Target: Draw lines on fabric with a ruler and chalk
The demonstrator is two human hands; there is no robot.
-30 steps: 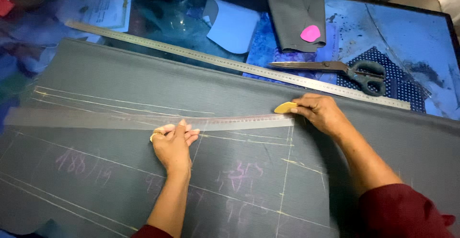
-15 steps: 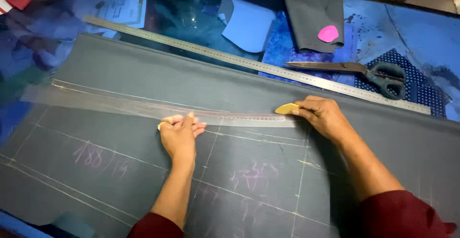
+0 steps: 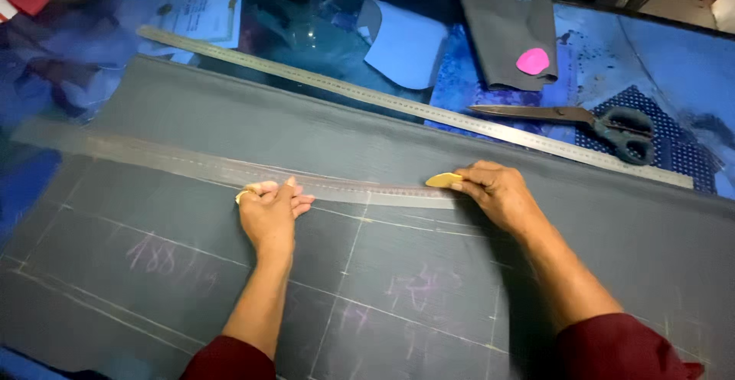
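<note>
The left hand [image 3: 269,213] lies flat, fingers spread and pressed down on a long, clear, gently curved ruler [image 3: 230,172] that runs away to its left across dark grey cloth [image 3: 321,131]. Steady downward weight here should keep the slick plastic from sliding on the woven surface. Just right of that hand the ruler's end meets the right hand [image 3: 494,192], which pinches a thin yellow wedge of tailor's chalk [image 3: 443,180] at the ruler's edge; a light, even stroke with the chalk's sharp edge against the curve would likely give a fine line. Beyond the hands lie a straight steel ruler [image 3: 398,104], and past the right hand dark-handled scissors [image 3: 589,122] and a pink chalk [image 3: 533,61] on folded grey fabric.
</note>
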